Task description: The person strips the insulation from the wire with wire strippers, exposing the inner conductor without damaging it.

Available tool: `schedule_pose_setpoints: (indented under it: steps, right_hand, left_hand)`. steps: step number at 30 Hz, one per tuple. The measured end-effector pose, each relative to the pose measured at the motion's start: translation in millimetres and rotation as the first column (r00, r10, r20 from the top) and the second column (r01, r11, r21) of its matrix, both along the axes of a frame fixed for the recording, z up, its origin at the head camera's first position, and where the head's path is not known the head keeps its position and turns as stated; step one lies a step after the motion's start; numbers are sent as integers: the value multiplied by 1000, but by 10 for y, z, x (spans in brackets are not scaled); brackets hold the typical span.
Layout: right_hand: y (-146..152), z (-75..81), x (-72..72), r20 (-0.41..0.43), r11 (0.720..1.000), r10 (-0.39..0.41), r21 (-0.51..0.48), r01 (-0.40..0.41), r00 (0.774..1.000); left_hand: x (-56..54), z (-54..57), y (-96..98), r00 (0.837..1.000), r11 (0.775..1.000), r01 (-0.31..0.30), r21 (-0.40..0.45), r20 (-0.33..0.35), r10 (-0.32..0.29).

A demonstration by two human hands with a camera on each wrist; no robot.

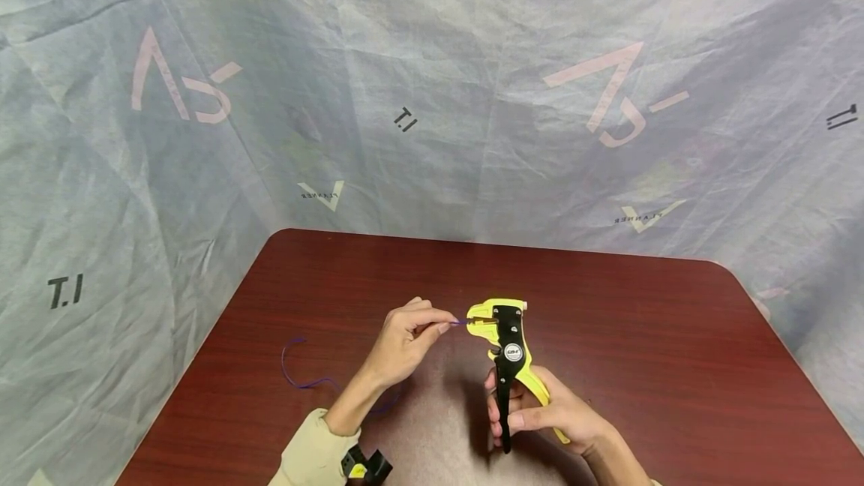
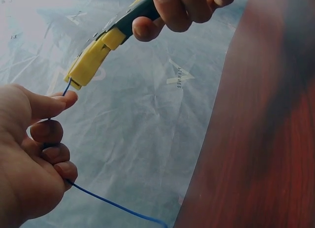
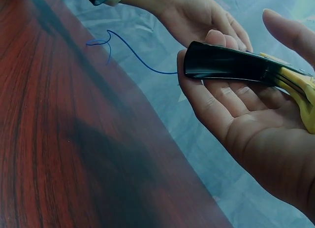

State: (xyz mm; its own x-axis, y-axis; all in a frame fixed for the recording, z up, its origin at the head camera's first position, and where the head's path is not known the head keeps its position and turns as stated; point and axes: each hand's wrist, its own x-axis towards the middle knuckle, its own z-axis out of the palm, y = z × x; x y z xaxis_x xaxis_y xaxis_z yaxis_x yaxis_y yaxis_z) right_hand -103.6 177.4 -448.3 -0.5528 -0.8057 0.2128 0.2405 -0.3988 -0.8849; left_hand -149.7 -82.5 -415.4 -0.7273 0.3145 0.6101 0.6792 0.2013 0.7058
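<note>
"What colours have you?"
"Your tool [image 1: 509,332] is yellow and black, your wire [image 2: 115,204] blue; the table [image 1: 641,321], lower frame, streaked red-brown; the cloth [image 1: 472,21], upper frame, grey with pink and black marks."

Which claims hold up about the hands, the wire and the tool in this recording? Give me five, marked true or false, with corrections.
1. The left hand pinches a blue wire. True.
2. The right hand holds a yellow-and-black tool. True.
3. The wire stops well short of the tool's yellow head. False: it reaches the head.
4. The black handle and yellow handle meet at their lower ends. False: those ends stand apart.
5. The table is reddish brown. True.
</note>
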Motion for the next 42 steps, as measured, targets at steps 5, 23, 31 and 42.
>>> schedule_pose_setpoints:
  steps: [5, 23, 31, 42]
  right_hand:
    - [-12, -17, 0, -12, 1000, 6, 3, -6, 1000]
    - [-28, -16, 10, -18, 1000, 22, 17, -22, 1000]
    - [-26, -33, 11, -26, 1000, 20, 22, -19, 999]
    - [-23, -9, 31, -40, 995, -29, 97, 33, 999]
  left_hand:
    - [20, 17, 15, 1000, 1000, 3, 6, 0, -3]
    - [96, 63, 61, 996, 1000, -10, -27, 90, 13]
    - [99, 75, 61, 994, 999, -15, -39, 107, 19]
    - [111, 100, 64, 993, 999, -12, -52, 119, 18]
